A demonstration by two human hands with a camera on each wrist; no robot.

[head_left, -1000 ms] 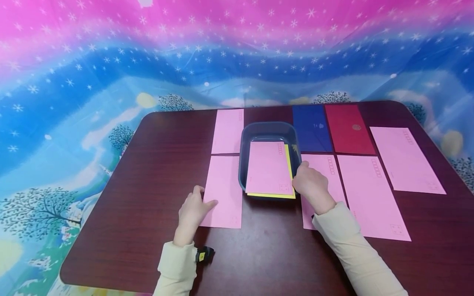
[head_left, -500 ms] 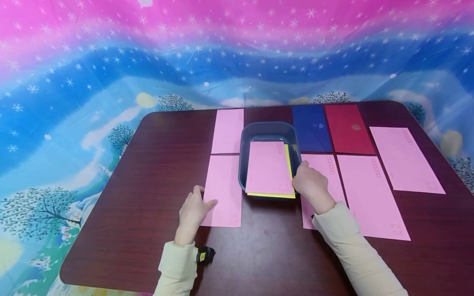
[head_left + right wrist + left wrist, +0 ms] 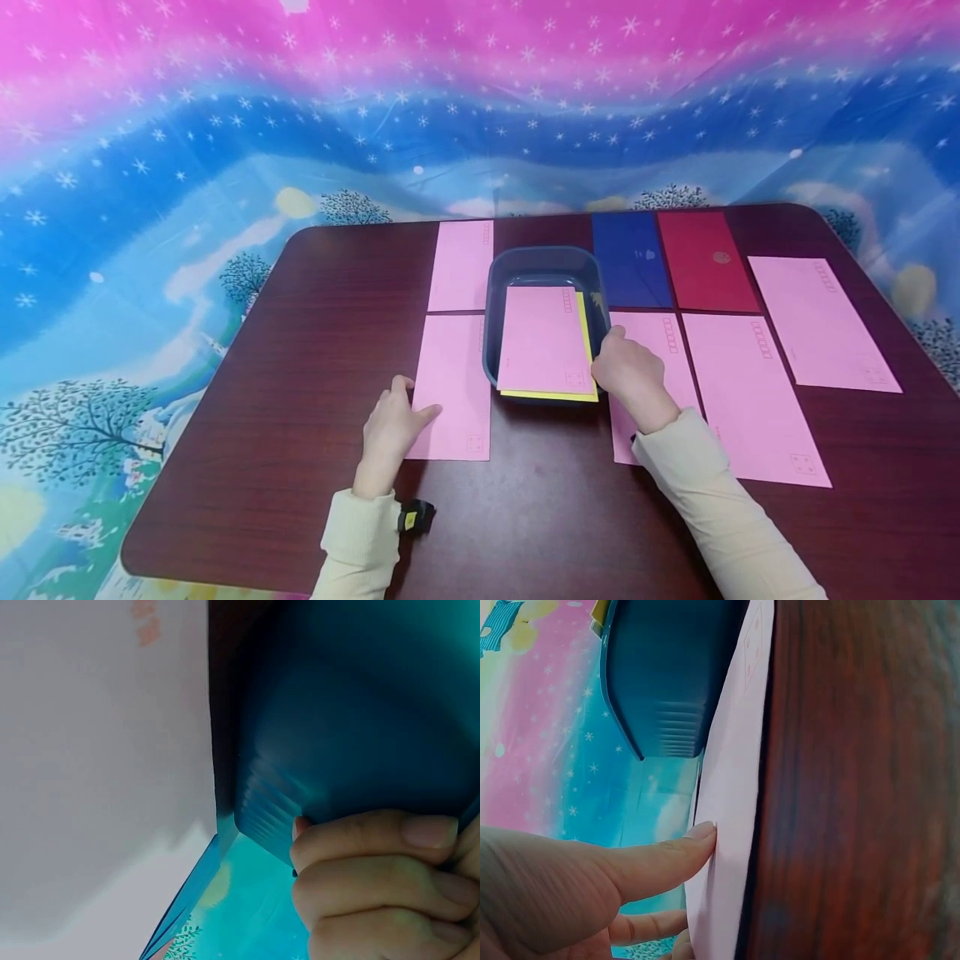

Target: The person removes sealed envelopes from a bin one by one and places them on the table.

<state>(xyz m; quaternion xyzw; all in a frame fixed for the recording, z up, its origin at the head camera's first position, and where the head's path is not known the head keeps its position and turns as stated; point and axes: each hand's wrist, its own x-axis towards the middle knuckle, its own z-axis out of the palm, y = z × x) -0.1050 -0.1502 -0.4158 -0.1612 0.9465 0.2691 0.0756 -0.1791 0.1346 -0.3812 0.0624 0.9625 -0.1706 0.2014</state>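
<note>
A dark blue-grey plastic bin (image 3: 547,262) stands mid-table in the head view. Lying across its near part is a pink envelope (image 3: 543,342), with a yellow sheet (image 3: 588,367) showing under its edges. My right hand (image 3: 632,377) holds the bin's right rim, fingers curled against the outer wall (image 3: 360,735) in the right wrist view; the thumb is hidden there. My left hand (image 3: 392,429) rests on the left edge of another pink envelope (image 3: 457,375), which lies flat. The left wrist view has the thumb (image 3: 671,859) touching that envelope's face, other fingers by its edge.
Another pink envelope (image 3: 461,267) lies behind at left. Right of the bin are a blue envelope (image 3: 630,258), a red envelope (image 3: 705,258) and more pink envelopes (image 3: 742,392) in rows. A printed cloth (image 3: 480,100) hangs behind the brown table (image 3: 300,333).
</note>
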